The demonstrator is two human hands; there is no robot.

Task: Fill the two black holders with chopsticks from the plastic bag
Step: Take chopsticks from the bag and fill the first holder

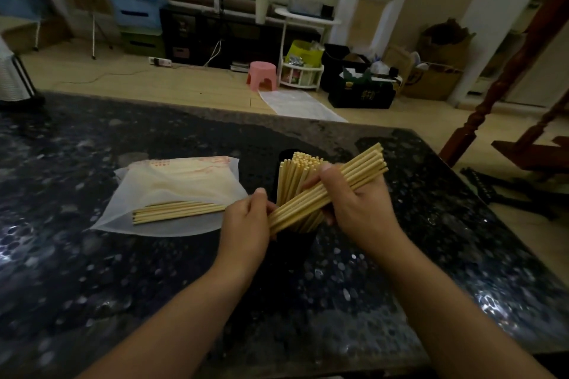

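right hand (354, 206): wrapped around a fat bundle of chopsticks (345, 181), thumb over the top, gripping about mid-length. The bundle runs diagonally, far ends pointing up and to the right.
left hand (246, 221): fingers curled on the lower near end of that same bundle, so both hands have it.
front holder (295, 240): black, sits right under the bundle between the two hands, already stuffed with upright chopsticks (297, 169). Mostly hidden, you only really see the dark lower part.
second holder (288, 154): just a black rim peeking out behind the upright sticks, can't tell what's in it.
plastic bag (172, 191): lying flat on the counter (92, 271) left of the holders, mouth open toward the hands, red print on top.
leftover chopsticks (178, 211): a small bunch lying flat in the bag mouth.
background: pink stool (261, 75) on the floor way past the counter, plus a clear plastic sheet (300, 106) lying near it.
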